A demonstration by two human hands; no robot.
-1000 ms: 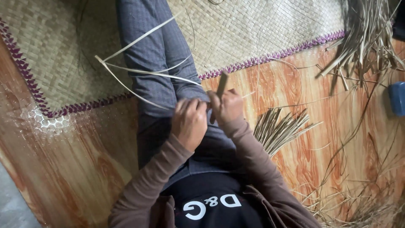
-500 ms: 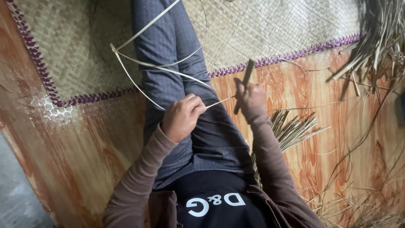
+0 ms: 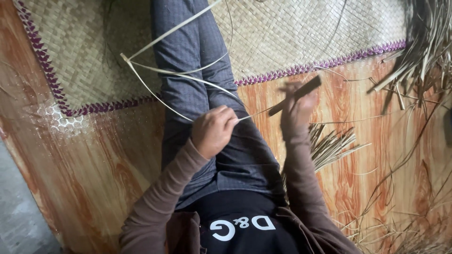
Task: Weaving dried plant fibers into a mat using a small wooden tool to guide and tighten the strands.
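palm strips [image 3: 188,77] lie over the grey-trousered legs [image 3: 197,94], pinched in the closed left hand [image 3: 213,130]; their long axes run up and to the left, away from the body. just right, the blurred right hand [image 3: 295,106] is curled round a dark stick-like tool [image 3: 295,95] slanting up to the right. cut strips [image 3: 329,146] lie beside it on the wood-pattern floor [image 3: 94,164]; beyond lies a woven mat [image 3: 292,33] with purple edging.

The right hand [image 3: 295,104] is motion-blurred, so its fingers' grip on the dark stick [image 3: 295,95] cannot be resolved. The left hand [image 3: 213,130] curls its fingers over the pale strips [image 3: 179,75], hiding their near ends; one strip runs off the top edge.
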